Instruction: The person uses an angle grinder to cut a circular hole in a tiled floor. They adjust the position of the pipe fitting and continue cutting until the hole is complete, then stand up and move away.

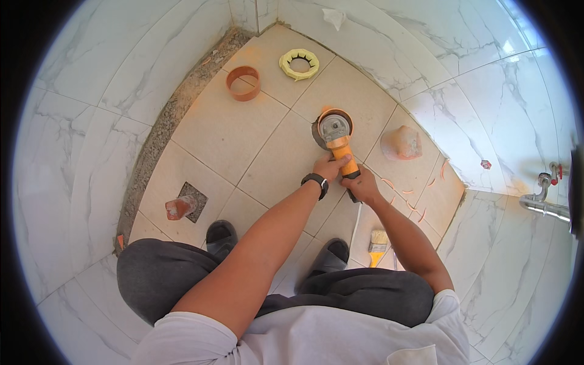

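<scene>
Both my hands grip a yellow angle grinder (340,152) over the tiled floor, in the middle of the head view. My left hand (329,166), with a black watch on its wrist, is closed round the body behind the grinder's head. Farther back, my right hand (363,184) wraps the rear end. The grinder's grey head and disc lie at an orange-brown pipe end (330,112), whose rim curves round them. Whether the disc touches the pipe, I cannot tell. A dark patch shows on the floor just left of the disc.
Beyond stand an orange-brown pipe ring (243,84) and a pale yellow ring (298,64). A bag-wrapped pipe stub (401,143) is on the right, another wrapped stub (180,207) on the left. Thin orange strips (421,215) and a paintbrush (377,246) lie right. Marbled walls (91,134) surround the floor.
</scene>
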Tool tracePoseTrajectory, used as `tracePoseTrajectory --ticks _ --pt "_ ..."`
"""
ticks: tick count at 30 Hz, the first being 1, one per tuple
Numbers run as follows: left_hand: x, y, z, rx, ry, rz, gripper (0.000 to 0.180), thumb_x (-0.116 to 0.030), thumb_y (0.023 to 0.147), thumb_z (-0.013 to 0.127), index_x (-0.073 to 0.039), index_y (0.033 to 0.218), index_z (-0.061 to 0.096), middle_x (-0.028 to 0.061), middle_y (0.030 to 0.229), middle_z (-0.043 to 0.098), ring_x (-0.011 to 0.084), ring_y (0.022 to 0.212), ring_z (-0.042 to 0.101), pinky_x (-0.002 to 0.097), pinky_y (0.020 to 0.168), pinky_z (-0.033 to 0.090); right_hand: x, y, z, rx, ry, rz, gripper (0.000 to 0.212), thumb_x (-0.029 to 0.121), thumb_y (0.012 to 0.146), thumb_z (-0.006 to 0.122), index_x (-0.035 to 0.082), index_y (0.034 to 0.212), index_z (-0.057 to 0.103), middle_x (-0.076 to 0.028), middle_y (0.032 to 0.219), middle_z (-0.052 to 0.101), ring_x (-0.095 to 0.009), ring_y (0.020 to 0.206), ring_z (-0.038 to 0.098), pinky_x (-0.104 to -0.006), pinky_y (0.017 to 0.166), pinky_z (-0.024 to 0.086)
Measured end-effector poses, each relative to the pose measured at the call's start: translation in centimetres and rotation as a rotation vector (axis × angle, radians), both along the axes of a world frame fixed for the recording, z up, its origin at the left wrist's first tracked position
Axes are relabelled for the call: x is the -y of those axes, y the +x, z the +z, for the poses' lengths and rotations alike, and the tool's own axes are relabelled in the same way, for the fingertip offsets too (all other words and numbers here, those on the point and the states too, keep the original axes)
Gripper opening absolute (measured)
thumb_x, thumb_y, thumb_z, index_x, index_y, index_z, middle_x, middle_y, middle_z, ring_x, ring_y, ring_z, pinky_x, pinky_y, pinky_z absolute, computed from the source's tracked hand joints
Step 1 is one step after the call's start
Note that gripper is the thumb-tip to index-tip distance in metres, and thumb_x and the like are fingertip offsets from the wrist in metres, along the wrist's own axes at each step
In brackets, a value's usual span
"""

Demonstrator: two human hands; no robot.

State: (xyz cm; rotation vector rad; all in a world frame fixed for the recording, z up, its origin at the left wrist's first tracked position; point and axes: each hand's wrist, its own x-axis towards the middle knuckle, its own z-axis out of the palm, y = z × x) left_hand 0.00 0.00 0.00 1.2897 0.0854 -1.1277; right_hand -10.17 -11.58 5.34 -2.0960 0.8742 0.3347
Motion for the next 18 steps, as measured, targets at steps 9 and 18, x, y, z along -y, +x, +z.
tracePoseTrajectory --ticks 9,18 --pt "0.5 -1.1 0.1 -0.004 0.017 0.007 0.070 -0.038 0.088 0.078 0.001 0.141 0.053 0.0168 0.141 0.058 0.0261 0.136 0.049 0.0403 0.115 0.032 0.6 -0.8 0.2 -0.016 0.006 0.006 0.054 0.033 0.065 0.079 -0.003 0.104 0.065 -0.015 0.080 0.070 -0.025 0.072 0.069 -0.0353 0.069 0.054" --pt "0.1 -1.1 0.6 0.013 0.028 0.015 0.068 -0.040 0.088 0.078 0.000 0.138 0.056 0.0159 0.138 0.060 0.0258 0.133 0.051 0.0399 0.113 0.034 0.5 -0.7 0.0 -0.014 0.009 0.014 0.056 0.034 0.065 0.079 -0.003 0.106 0.065 -0.015 0.081 0.070 -0.025 0.072 0.069 -0.0359 0.069 0.054"
